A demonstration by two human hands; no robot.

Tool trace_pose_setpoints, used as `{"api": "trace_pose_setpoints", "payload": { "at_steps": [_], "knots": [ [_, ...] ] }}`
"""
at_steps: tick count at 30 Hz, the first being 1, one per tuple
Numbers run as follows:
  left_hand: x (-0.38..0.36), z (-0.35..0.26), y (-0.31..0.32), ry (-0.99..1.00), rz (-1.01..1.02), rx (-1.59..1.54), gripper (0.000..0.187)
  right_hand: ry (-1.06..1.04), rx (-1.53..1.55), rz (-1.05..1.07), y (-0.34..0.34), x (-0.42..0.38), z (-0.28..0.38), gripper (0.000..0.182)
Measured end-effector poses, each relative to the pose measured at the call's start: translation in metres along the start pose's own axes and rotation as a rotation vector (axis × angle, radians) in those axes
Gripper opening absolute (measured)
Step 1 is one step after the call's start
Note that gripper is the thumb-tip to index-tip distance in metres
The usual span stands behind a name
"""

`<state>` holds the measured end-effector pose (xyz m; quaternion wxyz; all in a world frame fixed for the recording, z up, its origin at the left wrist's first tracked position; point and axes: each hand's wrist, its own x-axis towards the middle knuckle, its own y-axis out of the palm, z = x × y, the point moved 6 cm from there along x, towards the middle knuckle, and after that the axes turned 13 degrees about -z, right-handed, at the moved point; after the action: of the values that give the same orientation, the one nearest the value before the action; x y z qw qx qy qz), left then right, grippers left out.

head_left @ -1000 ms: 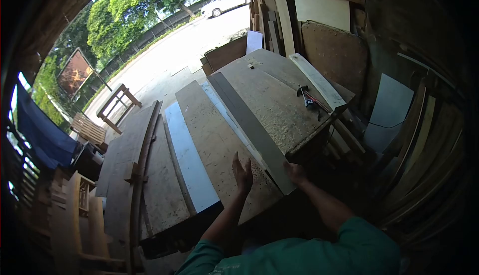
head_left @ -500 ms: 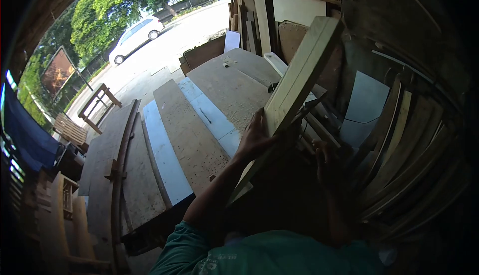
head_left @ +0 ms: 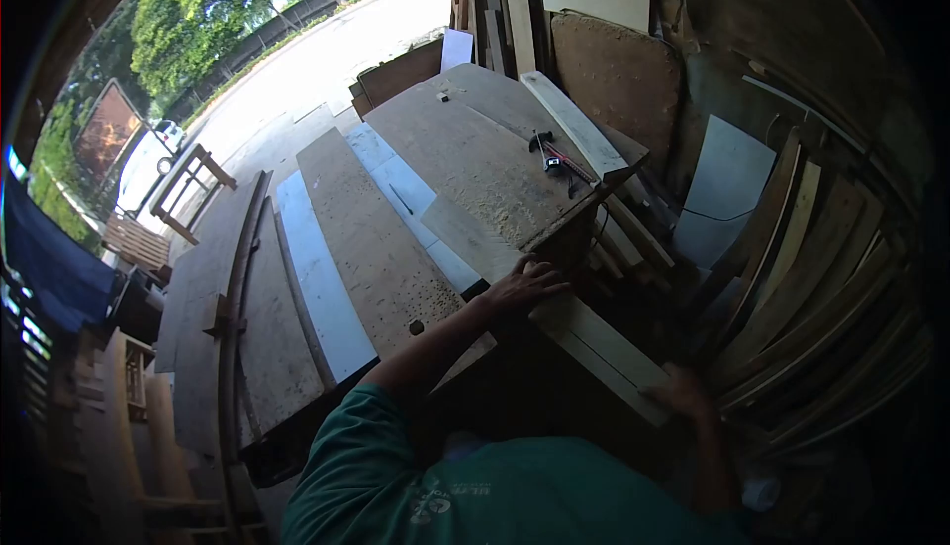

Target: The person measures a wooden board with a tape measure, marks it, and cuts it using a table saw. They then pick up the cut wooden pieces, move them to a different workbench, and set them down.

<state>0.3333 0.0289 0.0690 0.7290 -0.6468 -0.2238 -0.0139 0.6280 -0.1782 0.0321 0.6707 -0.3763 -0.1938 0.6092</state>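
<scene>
A pale wooden plank lies slantwise, its far end on the workbench and its near end out past the bench's edge. My left hand is closed over the middle of the plank, fingers across its upper face. At the near end my right hand grips the plank; its fingers are partly in shadow. A long dark line runs along the plank's face. Sawdust is scattered on the bench beside the far end.
A hammer and a tape measure lie at the bench's right side, by a pale board. A thin dark rod rests on a bluish strip. Several boards lean at right. A parked car stands outside.
The plank has swung down from a raised, tilted position onto the bench. My right hand has moved down and right to its near end; the hammer and tape measure are now uncovered.
</scene>
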Motion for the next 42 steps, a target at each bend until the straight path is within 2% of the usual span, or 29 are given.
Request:
{"api": "trace_pose_setpoints", "payload": {
  "at_steps": [1, 2, 5, 8, 11, 14, 20, 26, 42],
  "knots": [
    [-0.008, 0.003, 0.014, 0.028, 0.040, 0.034, 0.086, 0.008, 0.046, 0.012, 0.019, -0.006, -0.005, 0.072],
    [-0.015, 0.004, 0.022, -0.018, 0.128, -0.053, 0.093, 0.018, 0.092, 0.025, 0.037, -0.013, -0.007, 0.071],
    [-0.043, 0.015, 0.040, -0.086, 0.323, -0.036, 0.111, 0.060, 0.201, 0.098, 0.075, -0.018, 0.004, 0.072],
    [-0.061, 0.019, 0.032, -0.269, 0.604, -0.087, 0.127, 0.028, 0.316, 0.128, 0.104, -0.016, 0.024, 0.073],
    [-0.076, 0.022, 0.012, -0.410, 0.608, -0.105, 0.114, -0.025, 0.385, 0.127, 0.129, -0.008, 0.044, 0.073],
    [-0.083, 0.031, 0.000, -0.569, 0.470, -0.151, 0.088, -0.036, 0.334, 0.153, 0.135, 0.001, 0.072, 0.072],
    [-0.108, 0.067, 0.025, -0.676, 0.340, -0.108, 0.076, -0.034, 0.346, 0.168, 0.149, 0.024, 0.098, 0.074],
    [-0.108, 0.076, 0.020, -0.714, 0.369, -0.090, 0.072, -0.041, 0.330, 0.180, 0.162, 0.040, 0.100, 0.074],
    [-0.123, 0.094, 0.034, -0.711, 0.283, -0.097, 0.071, -0.061, 0.285, 0.187, 0.171, 0.055, 0.111, 0.074]
  ]
}}
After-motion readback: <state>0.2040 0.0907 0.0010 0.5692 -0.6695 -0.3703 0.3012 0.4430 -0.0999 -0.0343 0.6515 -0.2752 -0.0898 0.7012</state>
